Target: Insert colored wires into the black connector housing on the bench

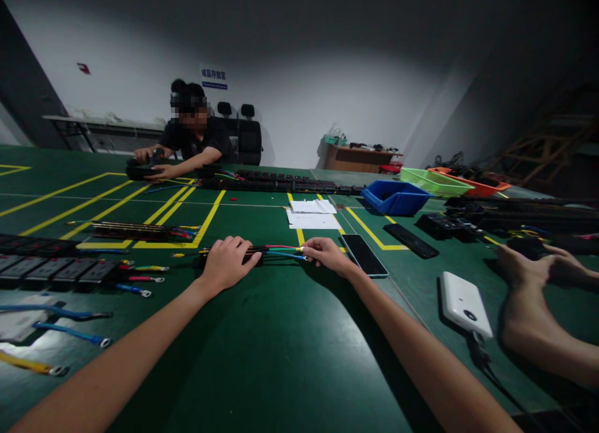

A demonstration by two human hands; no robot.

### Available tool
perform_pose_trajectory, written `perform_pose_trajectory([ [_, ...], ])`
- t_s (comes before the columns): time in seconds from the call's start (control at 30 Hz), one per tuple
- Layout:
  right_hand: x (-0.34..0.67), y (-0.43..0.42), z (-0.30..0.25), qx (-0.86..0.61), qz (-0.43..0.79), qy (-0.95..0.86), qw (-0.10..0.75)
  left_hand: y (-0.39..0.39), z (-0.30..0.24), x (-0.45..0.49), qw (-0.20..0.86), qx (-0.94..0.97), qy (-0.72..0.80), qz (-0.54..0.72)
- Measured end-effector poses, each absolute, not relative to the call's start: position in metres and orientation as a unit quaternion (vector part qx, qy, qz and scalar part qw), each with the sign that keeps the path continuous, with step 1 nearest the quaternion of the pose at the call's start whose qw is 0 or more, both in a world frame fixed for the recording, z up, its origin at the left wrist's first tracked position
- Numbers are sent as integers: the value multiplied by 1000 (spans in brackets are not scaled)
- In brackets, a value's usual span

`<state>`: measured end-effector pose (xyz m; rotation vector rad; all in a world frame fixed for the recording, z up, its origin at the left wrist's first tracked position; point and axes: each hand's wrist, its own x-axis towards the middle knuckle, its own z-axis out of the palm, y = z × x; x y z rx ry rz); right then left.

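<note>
My left hand [228, 262] lies closed over a black strip-shaped part [255, 254] on the green table [262, 358], pressing it down. My right hand [326, 253] pinches the ends of the coloured wires [281, 251] (red, green, blue) that run out of that part to the right. Both hands sit near the table's middle, just behind a yellow floor-style line.
A phone [364, 254] lies right of my right hand; a white power bank [464, 303] with a cable sits further right. Another person's hands [528, 264] work at the right edge. Black strips [56, 271] and loose wires lie left. A blue bin [395, 197], papers [312, 214] and a seated person [191, 140] are beyond.
</note>
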<state>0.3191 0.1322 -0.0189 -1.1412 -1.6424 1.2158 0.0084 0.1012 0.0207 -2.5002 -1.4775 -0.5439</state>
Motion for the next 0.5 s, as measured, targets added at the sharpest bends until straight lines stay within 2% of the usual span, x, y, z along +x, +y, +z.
perform_pose_trajectory([
  [0.5, 313, 123, -3, -415, 538, -619, 395, 103, 20, 9, 105, -841, -500, -179],
])
